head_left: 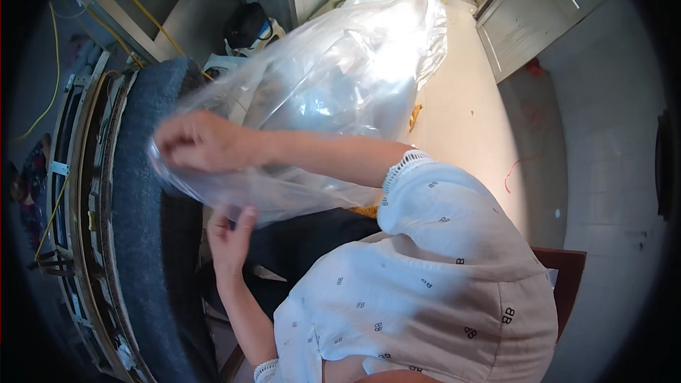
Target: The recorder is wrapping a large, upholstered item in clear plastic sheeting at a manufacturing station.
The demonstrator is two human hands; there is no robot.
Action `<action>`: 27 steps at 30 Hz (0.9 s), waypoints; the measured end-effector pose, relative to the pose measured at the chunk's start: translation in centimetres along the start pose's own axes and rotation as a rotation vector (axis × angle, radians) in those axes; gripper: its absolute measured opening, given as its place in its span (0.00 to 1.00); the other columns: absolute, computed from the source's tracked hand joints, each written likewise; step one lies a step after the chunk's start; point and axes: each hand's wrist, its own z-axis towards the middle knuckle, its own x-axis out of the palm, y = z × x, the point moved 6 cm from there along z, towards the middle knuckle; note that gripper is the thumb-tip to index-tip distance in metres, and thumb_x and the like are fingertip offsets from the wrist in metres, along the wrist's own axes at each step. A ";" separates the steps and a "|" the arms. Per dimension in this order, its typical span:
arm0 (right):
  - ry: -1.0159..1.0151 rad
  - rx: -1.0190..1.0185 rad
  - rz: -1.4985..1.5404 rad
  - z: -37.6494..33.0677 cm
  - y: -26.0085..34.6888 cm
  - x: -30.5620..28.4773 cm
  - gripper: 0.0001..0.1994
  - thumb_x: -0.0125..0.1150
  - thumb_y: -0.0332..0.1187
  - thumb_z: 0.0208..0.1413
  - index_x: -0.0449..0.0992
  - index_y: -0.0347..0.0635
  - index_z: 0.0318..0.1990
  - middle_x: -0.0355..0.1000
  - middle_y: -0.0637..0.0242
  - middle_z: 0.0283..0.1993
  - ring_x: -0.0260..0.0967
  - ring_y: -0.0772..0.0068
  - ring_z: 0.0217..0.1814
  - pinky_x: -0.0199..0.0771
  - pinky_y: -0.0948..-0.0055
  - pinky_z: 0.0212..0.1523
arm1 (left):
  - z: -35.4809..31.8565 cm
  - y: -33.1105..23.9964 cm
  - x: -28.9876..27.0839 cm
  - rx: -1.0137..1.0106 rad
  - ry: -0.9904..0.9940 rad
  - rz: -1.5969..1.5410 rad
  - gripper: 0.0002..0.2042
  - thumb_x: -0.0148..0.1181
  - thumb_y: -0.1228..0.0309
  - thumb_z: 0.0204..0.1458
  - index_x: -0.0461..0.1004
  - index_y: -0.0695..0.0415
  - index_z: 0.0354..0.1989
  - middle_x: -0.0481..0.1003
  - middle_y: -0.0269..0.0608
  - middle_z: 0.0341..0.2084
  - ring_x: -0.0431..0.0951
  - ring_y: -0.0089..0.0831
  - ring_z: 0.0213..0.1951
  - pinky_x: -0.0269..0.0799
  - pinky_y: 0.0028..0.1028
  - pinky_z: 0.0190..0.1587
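A large clear plastic bag (312, 99) spreads in front of me, crumpled and shiny. My right hand (202, 142) reaches across to the left, its fingers closed on the bag's near left edge and slightly blurred by motion. Below it, my left hand (230, 237) is at the bag's lower edge with bent fingers and raised thumb. The plastic runs down to those fingertips and seems held there, though part of the grip is hidden. Dark trousers (305, 245) show beneath the bag.
Close on my left stands a curved dark padded edge (152, 191) beside a metal frame (78, 206) with yellow cords. Behind the bag sit a black bag (248, 25) and white plastic. A pale cabinet door (528, 18) is at the far right, above light floor (468, 120).
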 end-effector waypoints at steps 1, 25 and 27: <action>-0.080 0.037 0.106 2.5 1.7 -0.6 0.04 0.49 0.26 0.50 0.71 0.42 0.31 0.66 0.73 0.24 0.62 0.85 0.26 0.63 0.83 0.29 | -0.4 0.8 0.6 -0.011 0.200 0.223 0.15 0.62 0.73 0.41 0.71 0.62 0.39 0.71 0.35 0.33 0.67 0.24 0.42 0.60 0.24 0.45; 0.325 -0.164 -1.134 10.3 -19.6 0.9 0.20 0.48 0.42 0.54 0.67 0.40 0.49 0.61 0.55 0.55 0.55 0.55 0.59 0.54 0.65 0.58 | -45.0 -6.5 -32.7 -0.554 -1.186 1.482 0.19 0.50 0.75 0.47 0.66 0.53 0.51 0.67 0.42 0.48 0.68 0.37 0.49 0.62 0.30 0.51; 0.325 -0.216 -1.211 11.3 -18.7 -1.8 0.19 0.49 0.38 0.53 0.67 0.35 0.48 0.65 0.49 0.49 0.61 0.51 0.53 0.59 0.63 0.53 | -41.4 -0.5 -32.3 -0.699 -1.172 1.090 0.29 0.58 0.56 0.44 0.61 0.54 0.55 0.61 0.44 0.55 0.61 0.37 0.56 0.54 0.32 0.57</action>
